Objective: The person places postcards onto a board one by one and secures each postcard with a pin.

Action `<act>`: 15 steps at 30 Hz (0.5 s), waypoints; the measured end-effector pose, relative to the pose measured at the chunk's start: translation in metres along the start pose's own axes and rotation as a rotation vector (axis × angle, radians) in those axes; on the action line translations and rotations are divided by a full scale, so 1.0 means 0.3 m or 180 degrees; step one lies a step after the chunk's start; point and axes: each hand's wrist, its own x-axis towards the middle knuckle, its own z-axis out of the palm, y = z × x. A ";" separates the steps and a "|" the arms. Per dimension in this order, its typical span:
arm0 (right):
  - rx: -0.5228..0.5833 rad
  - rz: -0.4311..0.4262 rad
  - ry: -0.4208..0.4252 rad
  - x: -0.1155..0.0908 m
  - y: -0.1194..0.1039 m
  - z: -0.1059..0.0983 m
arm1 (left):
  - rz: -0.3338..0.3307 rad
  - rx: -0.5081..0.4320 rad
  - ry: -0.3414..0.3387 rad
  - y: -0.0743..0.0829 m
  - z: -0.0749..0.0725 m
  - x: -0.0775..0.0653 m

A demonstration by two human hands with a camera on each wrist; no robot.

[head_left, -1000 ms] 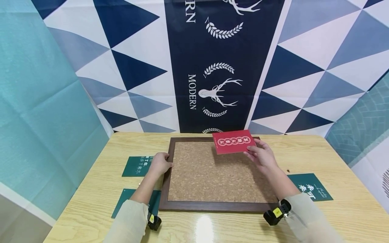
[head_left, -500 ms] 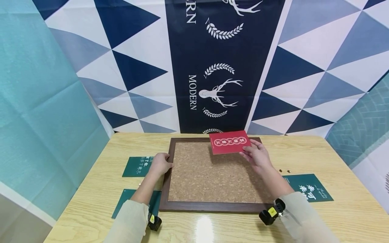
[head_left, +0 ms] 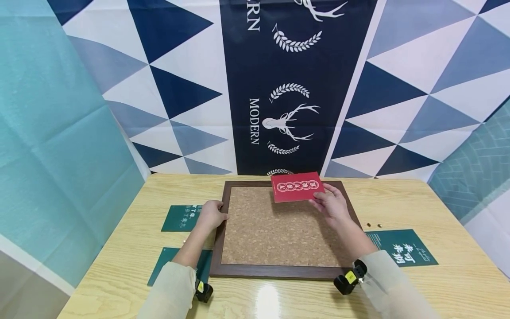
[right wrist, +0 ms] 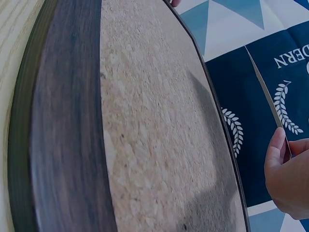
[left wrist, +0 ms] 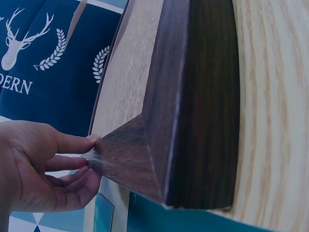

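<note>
A cork board [head_left: 275, 235] with a dark brown frame lies flat on the table. My left hand [head_left: 212, 216] grips the frame's left side, the thumb on top and the fingers curled at the outer edge in the left wrist view. Over the far right part of the board, my right hand [head_left: 334, 207] pinches a red card [head_left: 295, 187] with white printed characters by its right end. In the right wrist view the card [right wrist: 265, 92] appears edge-on, tilted and apart from the cork, and a shadow falls on the board below.
Two green cards, an upper one [head_left: 179, 218] and a lower one [head_left: 165, 257], lie left of the board, partly behind my left arm. Another green card [head_left: 414, 248] lies on the right, beside two small metallic bits [head_left: 373, 225]. A patterned cloth [head_left: 287, 88] hangs behind the table.
My right hand has moved a little to the left with the red card, uncovering more of the right green card and one more metallic bit. The left hand stays on the frame.
</note>
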 end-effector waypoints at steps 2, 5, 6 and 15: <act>-0.0005 -0.0009 0.0005 0.004 0.006 0.008 | 0.0014 -0.0009 0.0006 0.000 0.000 0.000; -0.0037 -0.0024 -0.0009 0.011 0.016 0.020 | 0.0030 -0.0021 0.0014 0.000 0.000 -0.001; -0.0042 -0.0027 -0.0016 0.012 0.018 0.025 | 0.0033 -0.0026 0.0019 -0.001 0.000 -0.001; -0.0108 -0.0037 0.0047 0.014 0.035 0.067 | -0.0006 -0.0034 0.0012 -0.002 -0.001 -0.002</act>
